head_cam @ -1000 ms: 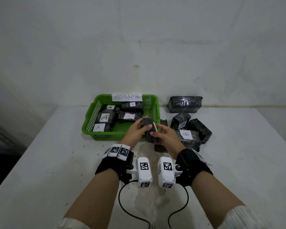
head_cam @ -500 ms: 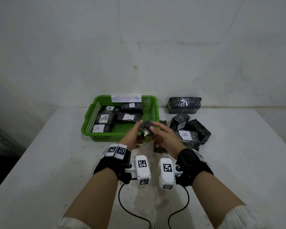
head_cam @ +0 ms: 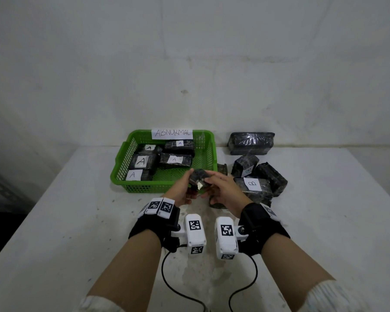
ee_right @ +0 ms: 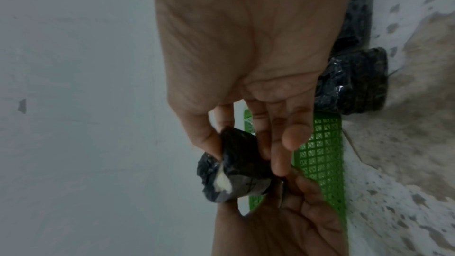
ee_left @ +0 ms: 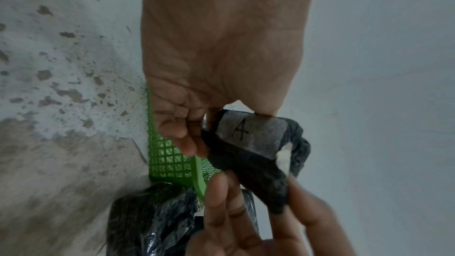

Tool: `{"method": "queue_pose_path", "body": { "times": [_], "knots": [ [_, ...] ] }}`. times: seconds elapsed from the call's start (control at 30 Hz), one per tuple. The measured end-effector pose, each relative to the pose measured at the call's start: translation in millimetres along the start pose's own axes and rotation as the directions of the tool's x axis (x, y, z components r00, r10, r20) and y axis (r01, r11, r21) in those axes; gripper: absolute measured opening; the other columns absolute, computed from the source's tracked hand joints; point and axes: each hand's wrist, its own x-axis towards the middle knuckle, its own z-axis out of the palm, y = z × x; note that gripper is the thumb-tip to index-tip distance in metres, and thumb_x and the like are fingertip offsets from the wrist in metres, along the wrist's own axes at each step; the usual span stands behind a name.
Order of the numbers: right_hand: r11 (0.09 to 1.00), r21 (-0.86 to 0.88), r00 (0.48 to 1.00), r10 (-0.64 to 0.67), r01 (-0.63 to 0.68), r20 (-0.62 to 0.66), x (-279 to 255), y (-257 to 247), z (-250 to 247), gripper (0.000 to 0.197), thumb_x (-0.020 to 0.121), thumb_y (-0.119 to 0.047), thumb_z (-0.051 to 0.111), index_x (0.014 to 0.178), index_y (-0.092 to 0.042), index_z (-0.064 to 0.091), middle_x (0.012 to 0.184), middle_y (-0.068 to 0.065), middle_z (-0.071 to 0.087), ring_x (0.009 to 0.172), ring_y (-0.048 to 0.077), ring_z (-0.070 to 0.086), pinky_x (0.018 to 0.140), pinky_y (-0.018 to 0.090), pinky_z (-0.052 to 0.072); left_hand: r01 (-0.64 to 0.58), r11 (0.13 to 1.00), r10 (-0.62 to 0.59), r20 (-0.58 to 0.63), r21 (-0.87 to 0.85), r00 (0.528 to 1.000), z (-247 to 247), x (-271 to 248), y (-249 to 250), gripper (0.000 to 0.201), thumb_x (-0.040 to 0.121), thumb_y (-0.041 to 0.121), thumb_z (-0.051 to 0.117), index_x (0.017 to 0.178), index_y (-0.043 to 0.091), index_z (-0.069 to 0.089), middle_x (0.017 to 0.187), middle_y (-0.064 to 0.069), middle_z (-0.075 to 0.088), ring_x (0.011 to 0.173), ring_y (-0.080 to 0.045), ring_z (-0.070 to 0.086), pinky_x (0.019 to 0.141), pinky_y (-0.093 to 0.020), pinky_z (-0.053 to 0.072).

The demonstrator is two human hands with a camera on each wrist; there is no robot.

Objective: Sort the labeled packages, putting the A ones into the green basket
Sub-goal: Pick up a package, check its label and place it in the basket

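Both hands are holding one small black package (head_cam: 197, 176) in the air, just above the near right corner of the green basket (head_cam: 122, 167). Left hand (head_cam: 181, 188) is gripping it from the left, thumb on top and fingers curled under. Right hand (head_cam: 223, 191) is pinching the other end between thumb and fingers. Left wrist view is showing the package's white label (ee_left: 253, 133) reading "A"; a pale patch is showing at one torn end. Basket is sitting on the white counter (head_cam: 54, 221), carrying an "ABNORMAL" sign (head_cam: 172, 133) on its far wall and five A-labelled packages (head_cam: 142, 161) inside. Remaining black packages (head_cam: 260, 188) are lying just right of the basket, one labelled "B", one big one (head_cam: 250, 143) against the wall.
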Motion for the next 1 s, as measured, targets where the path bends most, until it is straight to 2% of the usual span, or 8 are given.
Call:
{"method": "queue_pose_path", "body": {
  "times": [0.07,0.13,0.2,0.33,0.47,0.57,0.87,1.0],
  "knots": [
    [1.000,-0.004,1.000,0.005,-0.005,-0.026,2.2,3.7,-0.4,0.025,0.095,-0.005,0.050,0.099,-0.025,0.064,0.078,0.001,0.068,0.055,0.014,0.064,0.046,0.023,0.041,-0.010,1.000,0.010,-0.017,0.011,1.000,-0.3,1.0,-0.4,0.037,0.097,0.046,0.036,0.092,0.014,0.053,0.071,-0.006,0.055,0.060,-0.016,0.050,0.056,-0.022,0.033],
    [1.000,0.007,0.996,0.022,-0.022,-0.086,6.0,9.2,-2.5,0.020,0.094,0.001,0.049,0.103,-0.015,0.057,0.084,0.006,0.064,0.054,0.015,0.062,0.046,0.024,0.047,-0.082,0.996,0.080,-0.071,-0.022,0.994,-0.1,4.3,-2.1,0.030,0.096,0.034,0.047,0.114,0.010,0.047,0.102,-0.014,0.062,0.079,-0.024,0.060,0.062,-0.029,0.045],
    [0.995,0.082,0.988,0.061,-0.050,-0.142,10.1,13.8,-5.7,0.022,0.093,0.008,0.045,0.108,-0.008,0.049,0.089,0.012,0.060,0.060,0.021,0.060,0.050,0.026,0.051,-0.235,0.971,0.231,-0.093,-0.034,0.968,-0.9,4.1,-2.4,0.029,0.092,0.012,0.056,0.116,0.012,0.041,0.126,-0.019,0.054,0.106,-0.033,0.057,0.084,-0.043,0.051],
    [0.940,0.308,0.977,0.187,-0.148,-0.100,11.9,10.8,-7.8,0.015,0.098,-0.007,0.042,0.105,-0.008,0.055,0.096,0.011,0.064,0.073,0.026,0.062,0.062,0.029,0.055,-0.434,0.899,0.435,-0.015,0.057,0.900,-5.9,-1.2,1.1,0.059,0.074,-0.017,0.063,0.107,0.026,0.041,0.123,-0.020,0.052,0.118,-0.032,0.051,0.102,-0.049,0.042],
    [0.892,0.419,0.971,0.222,-0.168,-0.083,14.4,11.0,-8.9,0.012,0.098,-0.020,0.050,0.104,-0.009,0.053,0.099,0.014,0.063,0.078,0.029,0.065,0.057,0.030,0.058,-0.410,0.910,0.395,0.178,0.056,0.901,-6.3,-10.3,8.1,0.080,0.071,-0.021,0.063,0.129,0.026,0.035,0.118,-0.010,0.051,0.112,-0.023,0.053,0.094,-0.034,0.047],
    [0.894,0.431,0.971,0.195,-0.119,-0.135,16.4,13.3,-10.2,0.005,0.097,-0.013,0.051,0.094,-0.011,0.053,0.093,0.013,0.061,0.078,0.025,0.062,0.056,0.028,0.059,-0.345,0.939,0.329,0.291,0.005,0.898,-1.3,-17.0,12.8,0.055,0.082,-0.011,0.058,0.129,0.016,0.050,0.115,-0.007,0.056,0.103,-0.022,0.058,0.090,-0.031,0.052],
    [0.906,0.408,0.972,0.190,-0.118,-0.140,14.4,9.8,-14.2,0.006,0.097,-0.012,0.051,0.093,-0.011,0.056,0.091,0.011,0.062,0.080,0.022,0.060,0.052,0.023,0.056,-0.363,0.932,0.354,0.216,0.005,0.910,1.1,-15.1,8.4,0.028,0.091,-0.003,0.050,0.112,0.010,0.063,0.100,0.000,0.064,0.088,-0.010,0.062,0.077,-0.020,0.055],
    [0.907,0.400,0.977,0.186,-0.130,-0.106,14.3,11.7,-13.0,0.021,0.097,-0.012,0.051,0.116,-0.002,0.055,0.098,0.014,0.062,0.085,0.024,0.062,0.054,0.025,0.056,-0.351,0.936,0.349,0.203,-0.028,0.915,-1.1,-14.4,6.0,0.029,0.091,-0.002,0.051,0.116,0.009,0.061,0.104,0.000,0.062,0.090,-0.011,0.061,0.078,-0.023,0.056]
  ]
}}
